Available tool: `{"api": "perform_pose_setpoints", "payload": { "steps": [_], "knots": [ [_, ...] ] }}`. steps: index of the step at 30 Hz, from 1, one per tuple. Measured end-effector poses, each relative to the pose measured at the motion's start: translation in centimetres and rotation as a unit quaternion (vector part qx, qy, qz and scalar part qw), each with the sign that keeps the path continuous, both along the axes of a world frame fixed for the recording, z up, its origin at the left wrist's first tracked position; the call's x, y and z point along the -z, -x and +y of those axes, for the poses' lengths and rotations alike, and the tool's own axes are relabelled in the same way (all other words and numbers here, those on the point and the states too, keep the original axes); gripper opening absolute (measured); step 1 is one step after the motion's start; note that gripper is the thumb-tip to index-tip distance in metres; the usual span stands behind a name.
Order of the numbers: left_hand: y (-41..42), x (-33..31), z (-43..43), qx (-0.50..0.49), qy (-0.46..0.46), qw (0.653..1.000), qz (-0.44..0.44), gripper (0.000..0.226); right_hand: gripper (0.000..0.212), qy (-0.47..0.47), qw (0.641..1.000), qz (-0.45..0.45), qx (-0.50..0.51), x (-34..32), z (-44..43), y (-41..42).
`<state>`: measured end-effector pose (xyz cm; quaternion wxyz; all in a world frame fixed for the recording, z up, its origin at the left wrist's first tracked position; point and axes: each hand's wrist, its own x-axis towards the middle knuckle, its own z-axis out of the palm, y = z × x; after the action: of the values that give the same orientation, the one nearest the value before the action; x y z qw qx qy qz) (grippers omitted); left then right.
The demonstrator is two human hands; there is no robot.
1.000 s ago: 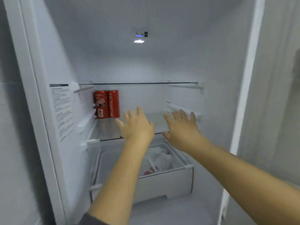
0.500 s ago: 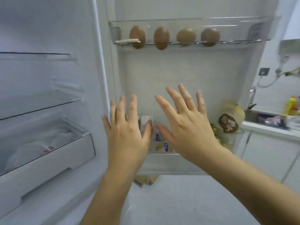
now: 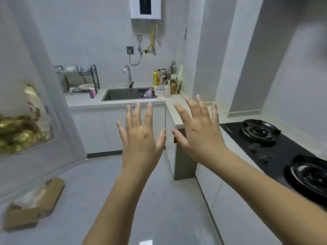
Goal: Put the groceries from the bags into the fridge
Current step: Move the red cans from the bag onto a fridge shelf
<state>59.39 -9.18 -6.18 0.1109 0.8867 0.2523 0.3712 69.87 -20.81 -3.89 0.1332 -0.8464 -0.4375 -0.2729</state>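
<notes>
Both hands are raised before the camera, empty, fingers spread: left hand (image 3: 141,138), right hand (image 3: 200,133). The fridge door (image 3: 35,112) stands at left, gold-wrapped groceries (image 3: 16,133) in its shelf. A cardboard box (image 3: 33,204) lies on the floor.

Open floor (image 3: 109,183) ahead of my spread fingers (image 3: 148,112). Fridge door (image 3: 58,103) crowds my left, desk (image 3: 178,110) corner and stove (image 3: 276,149) my right; cardboard box (image 3: 33,206) low left.
</notes>
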Motion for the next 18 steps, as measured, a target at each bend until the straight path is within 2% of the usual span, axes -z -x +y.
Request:
{"api": "perform_pose_setpoints", "payload": {
  "steps": [10, 14, 18],
  "knots": [
    [-16.5, 1.1, -12.8, 0.211, -0.023, 0.977, 0.023, 0.070, 0.067, 0.001, 0.975, 0.025, 0.223, 2.1, -16.2, -10.1],
    [-23.1, 2.6, -18.7, 0.303, -0.027, 0.952, 0.046, 0.070, 0.068, 0.018, 0.944, 0.058, 0.324, 3.4, -22.9, -13.6],
    [-30.0, 4.1, -25.6, 0.399, -0.035, 0.914, 0.059, 0.071, 0.068, 0.030, 0.893, 0.086, 0.441, 5.1, -30.2, -16.9]
  ]
}}
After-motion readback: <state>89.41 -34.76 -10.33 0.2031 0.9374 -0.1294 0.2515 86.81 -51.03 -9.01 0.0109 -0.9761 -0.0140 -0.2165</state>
